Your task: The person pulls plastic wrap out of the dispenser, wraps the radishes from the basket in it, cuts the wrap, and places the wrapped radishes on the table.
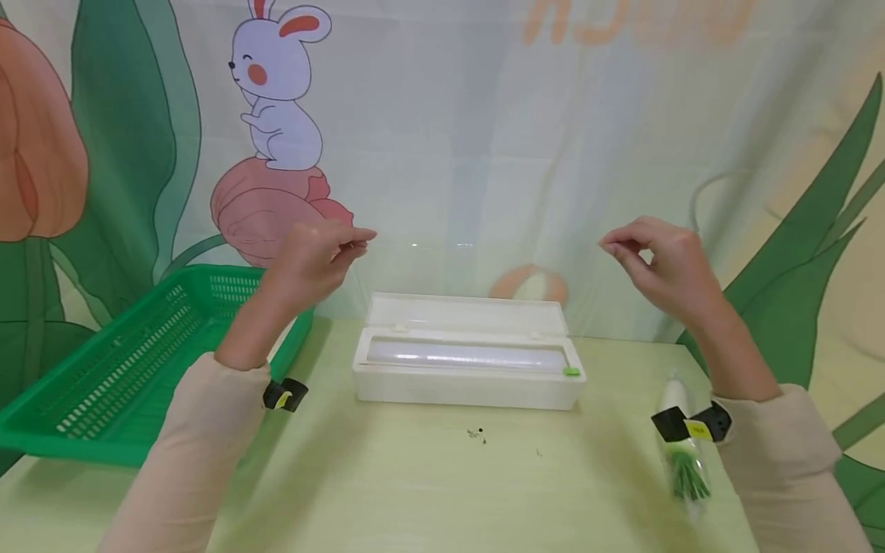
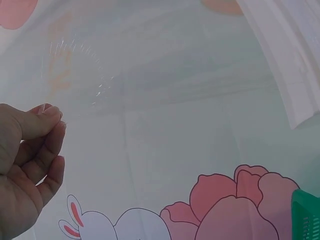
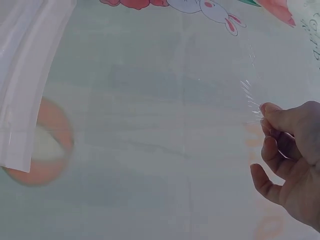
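A see-through sheet of cling film [image 1: 463, 245] stretches between my two raised hands, visible mainly by its glints and creases. My left hand [image 1: 314, 257] pinches one corner between thumb and fingers; the creases [image 2: 102, 87] fan out from there in the left wrist view. At the other corner, my right hand [image 1: 660, 257] pinches the film, with small bright wrinkles [image 3: 247, 95] by the fingertips. Below and between the hands stands a white cling film dispenser box [image 1: 466, 390], lid [image 1: 466, 313] raised, a film roll [image 1: 466, 355] inside and a green slider [image 1: 571, 372] at its right end.
To the left is a green slotted plastic basket [image 1: 76, 453], partly behind my left forearm. A clear-wrapped package with white and green contents [image 1: 687, 472] lies by my right forearm. Small dark specks [image 1: 478, 435] dot the table [image 1: 415, 491]. A printed curtain [image 1: 442, 153] hangs behind.
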The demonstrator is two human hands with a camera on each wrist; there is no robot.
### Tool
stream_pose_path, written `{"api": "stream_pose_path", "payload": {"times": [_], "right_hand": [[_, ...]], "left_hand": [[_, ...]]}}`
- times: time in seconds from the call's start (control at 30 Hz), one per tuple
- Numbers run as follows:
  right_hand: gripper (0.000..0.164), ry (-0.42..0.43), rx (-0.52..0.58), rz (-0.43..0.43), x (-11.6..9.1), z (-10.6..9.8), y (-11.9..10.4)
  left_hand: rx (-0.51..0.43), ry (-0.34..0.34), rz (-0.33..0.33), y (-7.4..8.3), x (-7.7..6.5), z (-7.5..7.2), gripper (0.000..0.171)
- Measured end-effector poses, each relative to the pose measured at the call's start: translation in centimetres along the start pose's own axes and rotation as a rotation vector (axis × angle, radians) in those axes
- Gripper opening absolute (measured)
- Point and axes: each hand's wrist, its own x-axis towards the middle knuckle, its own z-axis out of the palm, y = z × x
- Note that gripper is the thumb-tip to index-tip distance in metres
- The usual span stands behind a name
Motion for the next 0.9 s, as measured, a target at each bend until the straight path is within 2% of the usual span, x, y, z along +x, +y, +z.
{"api": "stream_pose_path", "payload": {"times": [0.13, 0.23, 0.4, 0.5, 0.6, 0.7, 0.83, 0.9], "right_hand": [[0.006, 0.026, 0.001, 0.014, 1.0, 0.0, -0.3], [0.006, 0.037, 0.016, 0.034, 1.5, 0.1, -0.7], [0.007, 0.034, 0.045, 0.046, 1.5, -0.3, -1.4], [0.008, 0.032, 0.042, 0.032, 1.2, -0.9, -1.6], [0.009, 0.04, 0.044, -0.014, 0.7, -1.8, -1.8], [0.006, 0.062, 0.076, -0.096, -0.2, -2.6, -1.9], [0.034, 0.064, 0.142, -0.211, -2.2, -3.7, -2.8], [0.042, 0.054, 0.194, -0.258, -3.6, -4.3, -3.6]], "left_hand": [[-0.006, 0.116, 0.042, -0.5, 0.4, -0.2, 0.019], [-0.024, 0.188, 0.04, -0.9, 0.5, -0.3, 0.016], [-0.043, 0.234, 0.007, -1.1, 0.5, -0.3, 0.013], [-0.052, 0.242, 0.026, -0.8, 0.4, -0.7, 0.013], [-0.062, 0.249, 0.068, -0.2, 0.1, -1.2, 0.014], [-0.068, 0.27, 0.141, 0.5, -0.4, -1.8, 0.015], [-0.096, 0.273, 0.234, 1.9, -2.0, -2.8, 0.02], [-0.127, 0.257, 0.279, 2.7, -3.4, -3.3, 0.01]]}}
